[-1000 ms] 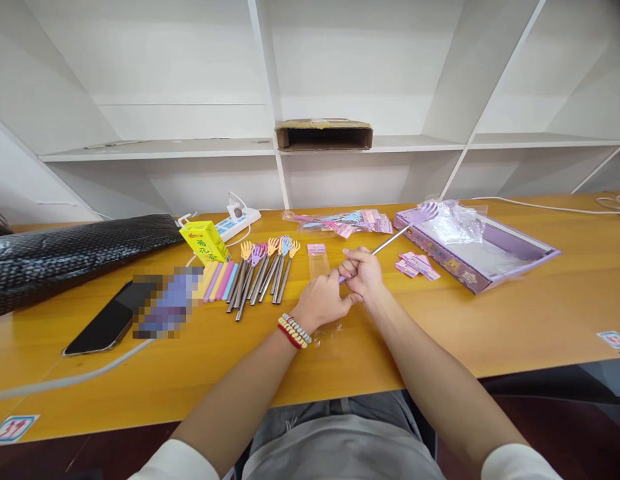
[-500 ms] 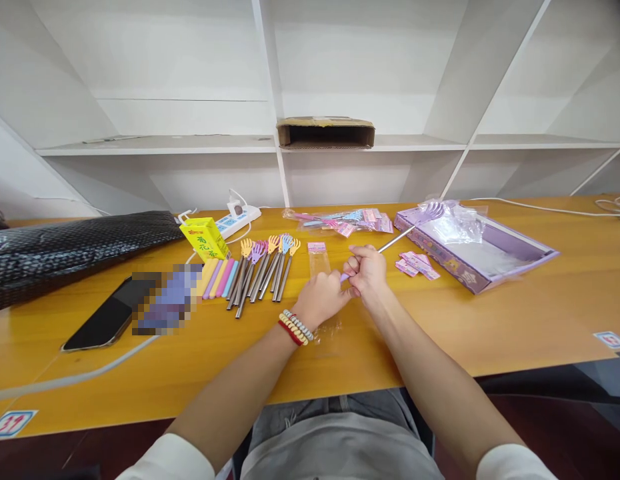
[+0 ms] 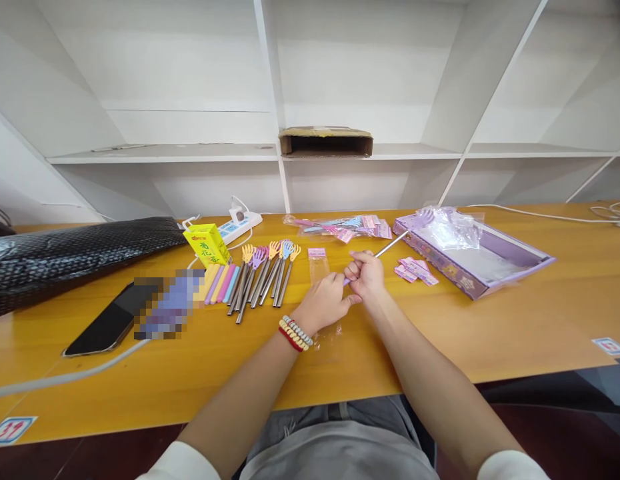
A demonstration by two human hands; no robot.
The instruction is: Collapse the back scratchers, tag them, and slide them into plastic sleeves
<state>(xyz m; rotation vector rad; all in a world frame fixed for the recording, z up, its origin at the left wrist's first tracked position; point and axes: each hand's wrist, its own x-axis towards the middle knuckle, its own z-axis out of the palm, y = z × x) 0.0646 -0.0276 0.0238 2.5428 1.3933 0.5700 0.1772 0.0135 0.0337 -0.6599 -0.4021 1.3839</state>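
Both hands are on a purple back scratcher with a metal rod (image 3: 391,244), slanting up to the right with its claw end over the purple box. My right hand (image 3: 369,277) is closed round the rod's lower part. My left hand (image 3: 323,303) wraps the purple handle end, mostly hidden by the fingers. Under my left hand lies a clear plastic sleeve (image 3: 319,268) with a pink header. To the left are several metal rods with coloured claw heads (image 3: 263,280) and a row of pastel handles (image 3: 223,285). Small pink cards (image 3: 415,270) lie right of my right hand.
A purple open box (image 3: 515,272) holding clear plastic bags (image 3: 453,230) stands at right. Packed back scratchers (image 3: 350,225) lie at the back. At left are a yellow drink carton (image 3: 208,244), a power strip (image 3: 243,227), a phone (image 3: 110,320) and a black wrapped bundle (image 3: 85,257).
Both hands keep their hold on the back scratcher, whose claw end has shifted slightly left and down. My left thumb now sticks out lower, and the whole view has tilted slightly.
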